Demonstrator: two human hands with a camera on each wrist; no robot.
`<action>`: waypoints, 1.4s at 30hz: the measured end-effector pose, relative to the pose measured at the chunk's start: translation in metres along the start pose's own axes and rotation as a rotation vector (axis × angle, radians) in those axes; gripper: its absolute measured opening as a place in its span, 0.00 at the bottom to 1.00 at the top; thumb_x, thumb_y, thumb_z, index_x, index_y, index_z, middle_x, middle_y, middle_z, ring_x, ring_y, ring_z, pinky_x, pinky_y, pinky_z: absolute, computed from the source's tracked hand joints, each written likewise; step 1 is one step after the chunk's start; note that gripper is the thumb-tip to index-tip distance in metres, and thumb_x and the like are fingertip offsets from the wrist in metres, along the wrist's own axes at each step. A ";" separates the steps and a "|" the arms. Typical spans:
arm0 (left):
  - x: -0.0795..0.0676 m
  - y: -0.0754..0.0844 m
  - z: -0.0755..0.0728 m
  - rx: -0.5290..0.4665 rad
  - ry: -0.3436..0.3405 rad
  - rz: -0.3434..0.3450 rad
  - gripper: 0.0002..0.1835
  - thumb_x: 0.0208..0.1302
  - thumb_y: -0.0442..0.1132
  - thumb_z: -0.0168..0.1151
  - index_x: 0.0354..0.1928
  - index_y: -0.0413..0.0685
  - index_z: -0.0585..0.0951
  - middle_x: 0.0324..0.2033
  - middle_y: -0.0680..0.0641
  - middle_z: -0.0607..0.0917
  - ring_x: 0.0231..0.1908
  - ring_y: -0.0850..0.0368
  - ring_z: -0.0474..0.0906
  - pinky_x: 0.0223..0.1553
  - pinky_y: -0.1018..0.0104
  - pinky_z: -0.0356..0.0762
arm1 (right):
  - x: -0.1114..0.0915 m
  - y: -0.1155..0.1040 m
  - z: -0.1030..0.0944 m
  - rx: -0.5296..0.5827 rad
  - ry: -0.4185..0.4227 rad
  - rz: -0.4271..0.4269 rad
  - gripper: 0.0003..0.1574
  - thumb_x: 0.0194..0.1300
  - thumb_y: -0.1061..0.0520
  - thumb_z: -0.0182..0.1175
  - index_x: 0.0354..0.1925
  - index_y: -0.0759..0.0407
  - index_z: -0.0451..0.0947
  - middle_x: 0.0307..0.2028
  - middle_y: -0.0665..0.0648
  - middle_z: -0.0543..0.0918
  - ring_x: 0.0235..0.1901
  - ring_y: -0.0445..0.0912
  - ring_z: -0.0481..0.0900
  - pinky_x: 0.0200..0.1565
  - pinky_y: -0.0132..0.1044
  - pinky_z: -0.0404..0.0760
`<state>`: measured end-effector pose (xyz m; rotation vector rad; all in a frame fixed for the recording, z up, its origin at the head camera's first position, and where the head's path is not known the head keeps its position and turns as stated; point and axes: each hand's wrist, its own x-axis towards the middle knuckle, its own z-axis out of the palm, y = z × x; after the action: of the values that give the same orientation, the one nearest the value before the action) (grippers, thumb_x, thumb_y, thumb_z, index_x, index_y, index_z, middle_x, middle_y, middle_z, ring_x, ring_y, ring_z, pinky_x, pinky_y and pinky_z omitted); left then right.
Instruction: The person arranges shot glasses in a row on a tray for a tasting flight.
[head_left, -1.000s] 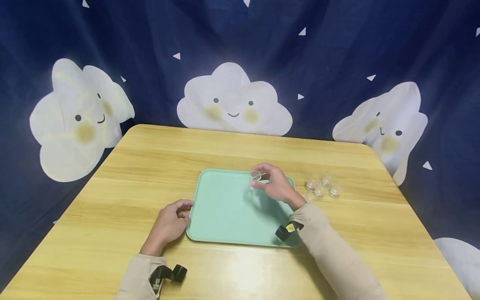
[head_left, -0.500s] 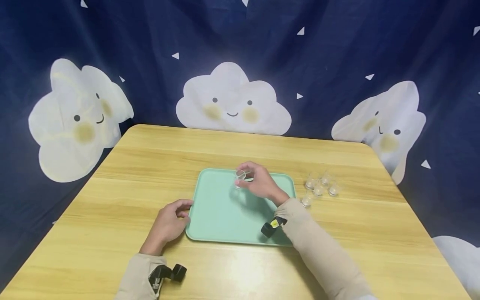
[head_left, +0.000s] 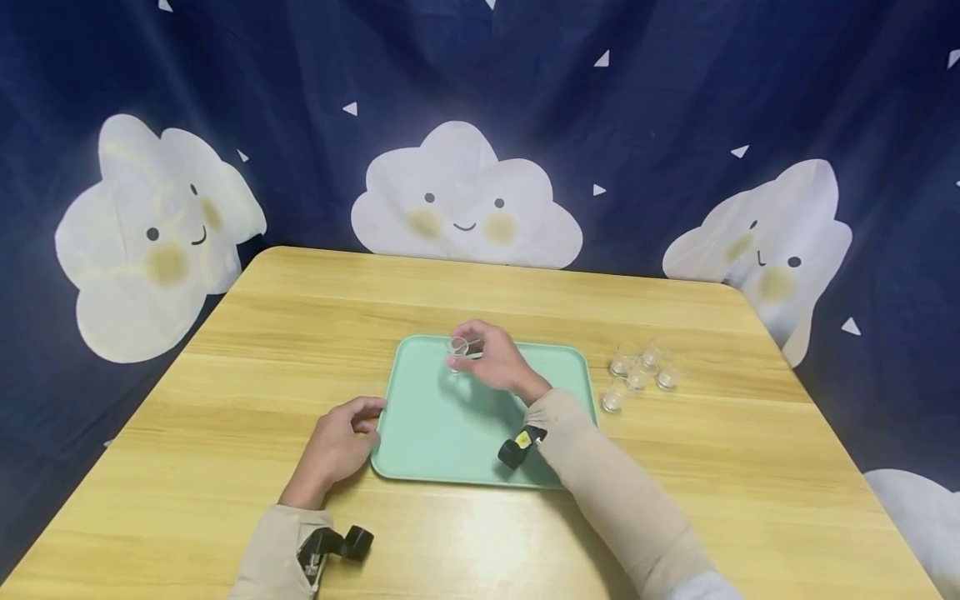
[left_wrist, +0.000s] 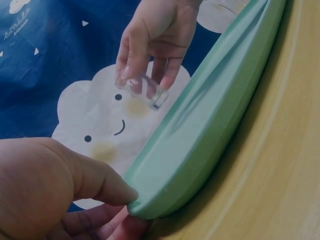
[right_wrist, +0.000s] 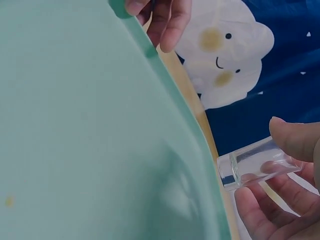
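glass [right_wrist: 252, 162] carried leftward, now held above tray's [head_left: 427, 437] far-left part | clamped in right hand [head_left: 493, 360]; rim pinched by left hand [head_left: 342, 440] | carry seemingly nearly done, glass not yet set down | five others [head_left: 636, 380] beside tray

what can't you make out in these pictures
Head view: the near right corner of the tray, hidden by the right sleeve.
Head view: whether the five grouped glasses hold anything; too small to tell.
Left wrist view: part of the left hand, cut off by the left edge.
Right wrist view: part of the right hand, cut off by the right edge.
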<state>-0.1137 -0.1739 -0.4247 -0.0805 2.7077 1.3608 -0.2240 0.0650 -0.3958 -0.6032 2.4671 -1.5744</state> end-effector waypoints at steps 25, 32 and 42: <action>0.000 0.001 -0.002 0.029 0.000 0.024 0.23 0.58 0.28 0.57 0.58 0.41 0.78 0.50 0.43 0.82 0.42 0.53 0.78 0.45 0.56 0.75 | 0.021 -0.006 0.044 -0.031 -0.032 0.038 0.22 0.58 0.60 0.69 0.51 0.61 0.77 0.39 0.53 0.80 0.43 0.47 0.80 0.45 0.35 0.79; 0.000 0.001 -0.002 0.028 0.003 0.018 0.23 0.57 0.28 0.57 0.57 0.41 0.78 0.49 0.43 0.82 0.42 0.52 0.78 0.44 0.55 0.76 | 0.023 -0.004 0.052 -0.052 -0.037 0.060 0.23 0.57 0.58 0.70 0.51 0.57 0.77 0.39 0.51 0.79 0.44 0.45 0.80 0.45 0.34 0.78; -0.001 0.003 -0.003 0.018 0.005 0.016 0.22 0.57 0.28 0.57 0.57 0.41 0.79 0.49 0.42 0.83 0.42 0.52 0.79 0.44 0.56 0.76 | 0.025 -0.007 0.059 -0.057 -0.037 0.064 0.23 0.57 0.58 0.70 0.51 0.59 0.77 0.39 0.51 0.79 0.43 0.45 0.80 0.42 0.33 0.79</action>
<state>-0.1130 -0.1744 -0.4208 -0.0603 2.7302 1.3415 -0.2251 0.0033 -0.4133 -0.5508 2.4858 -1.4610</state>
